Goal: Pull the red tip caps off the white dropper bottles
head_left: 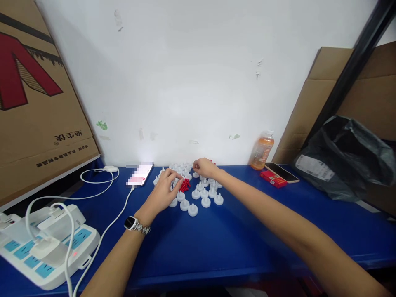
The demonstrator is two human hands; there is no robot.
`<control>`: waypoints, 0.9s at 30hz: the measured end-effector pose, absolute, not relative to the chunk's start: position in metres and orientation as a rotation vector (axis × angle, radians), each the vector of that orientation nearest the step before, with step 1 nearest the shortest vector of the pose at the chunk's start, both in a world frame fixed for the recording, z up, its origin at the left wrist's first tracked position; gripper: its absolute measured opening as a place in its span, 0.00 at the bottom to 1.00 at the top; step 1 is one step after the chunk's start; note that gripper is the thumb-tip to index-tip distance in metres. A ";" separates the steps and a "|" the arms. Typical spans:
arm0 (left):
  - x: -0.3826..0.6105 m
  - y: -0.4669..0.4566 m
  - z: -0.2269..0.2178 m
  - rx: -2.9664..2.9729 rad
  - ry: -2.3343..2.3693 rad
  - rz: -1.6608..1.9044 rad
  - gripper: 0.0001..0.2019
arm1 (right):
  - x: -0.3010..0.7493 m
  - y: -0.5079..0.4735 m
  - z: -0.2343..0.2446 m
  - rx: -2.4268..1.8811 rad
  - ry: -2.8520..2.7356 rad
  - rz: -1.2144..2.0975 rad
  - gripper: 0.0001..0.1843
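Note:
Many white plastic nozzle caps (192,210), round with a narrow spout on top, stand spread over the blue table. Among them lies a heap of small red pieces (185,185), too small to name. My left hand (165,187), with a watch (131,223) on its wrist, hovers over the caps just left of the heap. Its fingers are bent, with a gap between thumb and forefinger. Farther back, my right hand (204,167) is closed in a pinch above the rear caps. Whatever it holds is hidden. A few red bits show just behind it.
At left are a power strip (49,255) with white cables, a lit phone (140,174) and a large carton (43,103). To the right stand an orange drink bottle (262,150), a red box (273,179), a dark phone (283,172) and a grey plastic bag (343,161).

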State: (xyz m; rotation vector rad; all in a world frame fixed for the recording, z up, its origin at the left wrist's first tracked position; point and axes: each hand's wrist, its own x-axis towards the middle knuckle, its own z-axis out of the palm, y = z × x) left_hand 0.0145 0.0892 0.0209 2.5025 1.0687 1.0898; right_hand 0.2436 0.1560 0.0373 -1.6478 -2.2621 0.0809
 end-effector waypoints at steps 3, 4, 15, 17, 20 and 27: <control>0.016 0.089 0.021 2.521 1.056 1.085 0.13 | 0.247 0.158 0.039 -1.691 -2.235 0.034 0.11; 0.016 0.089 0.022 2.524 1.058 1.086 0.13 | 0.248 0.159 0.040 -1.697 -2.227 0.023 0.12; 0.019 0.088 0.022 2.534 1.041 1.100 0.14 | 0.275 0.126 0.036 -1.607 -2.085 0.102 0.11; 0.020 0.089 0.021 2.542 1.037 1.088 0.13 | 0.276 0.118 0.035 -1.610 -2.106 0.116 0.10; 0.021 0.089 0.020 2.553 1.051 1.062 0.13 | 0.273 0.115 0.034 -1.662 -2.085 0.102 0.09; 0.020 0.086 0.022 2.548 1.087 1.039 0.12 | 0.261 0.126 0.037 -1.740 -2.018 0.153 0.05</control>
